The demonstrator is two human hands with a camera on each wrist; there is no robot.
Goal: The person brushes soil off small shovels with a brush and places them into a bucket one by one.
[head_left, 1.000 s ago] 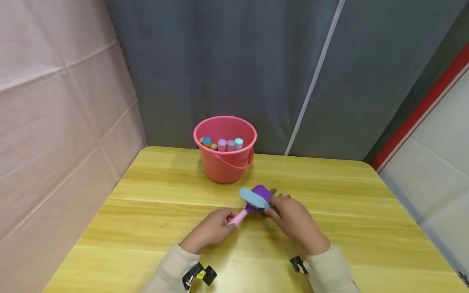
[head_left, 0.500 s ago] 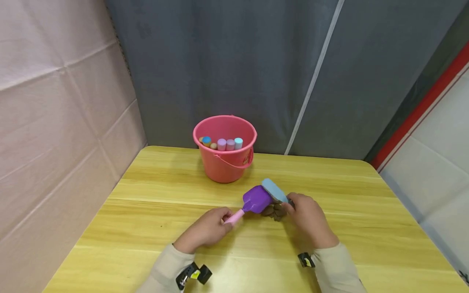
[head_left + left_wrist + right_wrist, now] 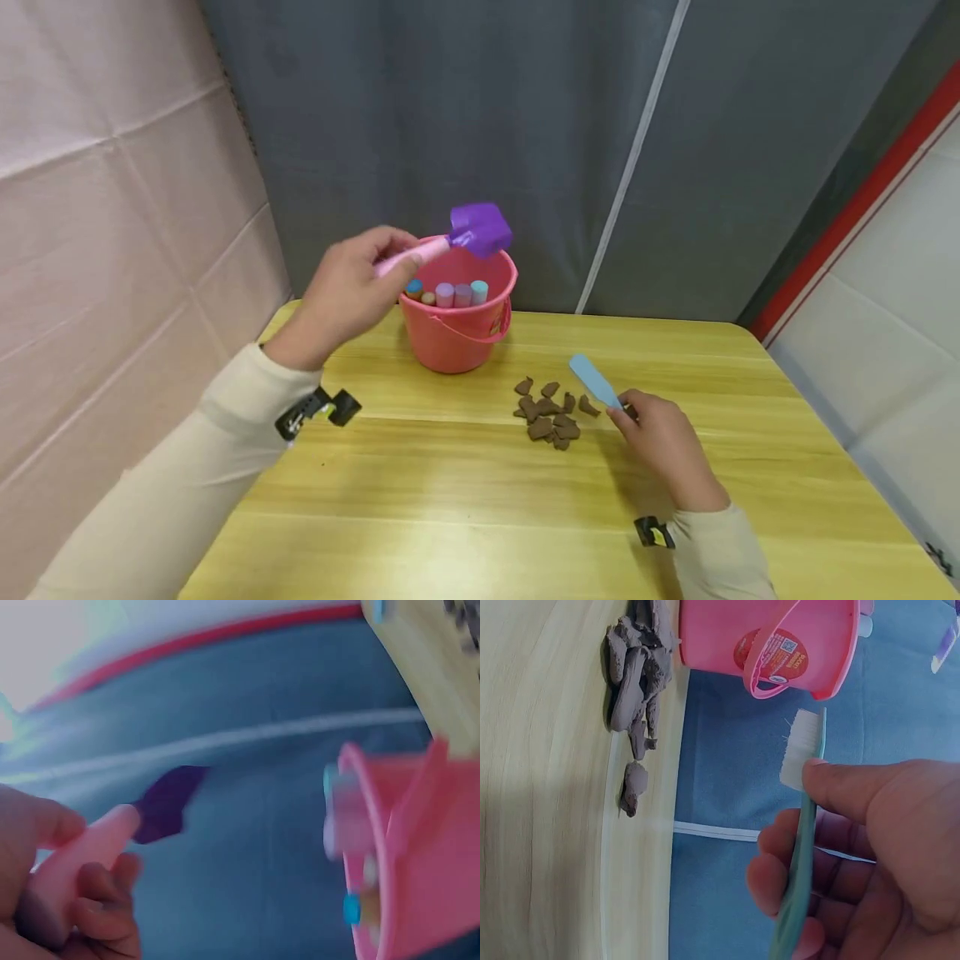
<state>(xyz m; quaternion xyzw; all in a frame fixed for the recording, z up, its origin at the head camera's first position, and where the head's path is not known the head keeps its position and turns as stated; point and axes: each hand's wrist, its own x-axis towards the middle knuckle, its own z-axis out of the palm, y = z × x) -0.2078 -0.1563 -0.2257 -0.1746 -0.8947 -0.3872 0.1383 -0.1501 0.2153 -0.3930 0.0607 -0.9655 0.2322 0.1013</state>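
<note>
My left hand grips the pink handle of a small purple toy shovel, raised over the pink bucket; the left wrist view shows its fingers curled round the handle. Inside the bucket, several capped tubes show at the rim, coloured lilac, pale blue and orange with a blue cap. Brown crumbled pieces, clay-like, lie in a loose heap on the table. To their right my right hand holds a pale blue brush, whose white bristles appear in the right wrist view.
The wooden table ends at a dark grey curtain behind the bucket. A pinkish cloth wall stands on the left, and a white panel with a red edge on the right.
My left hand has lifted the shovel from beside the brown pieces up over the bucket. With the brush, my right hand has drawn back to the right, and the brown heap now shows fully.
</note>
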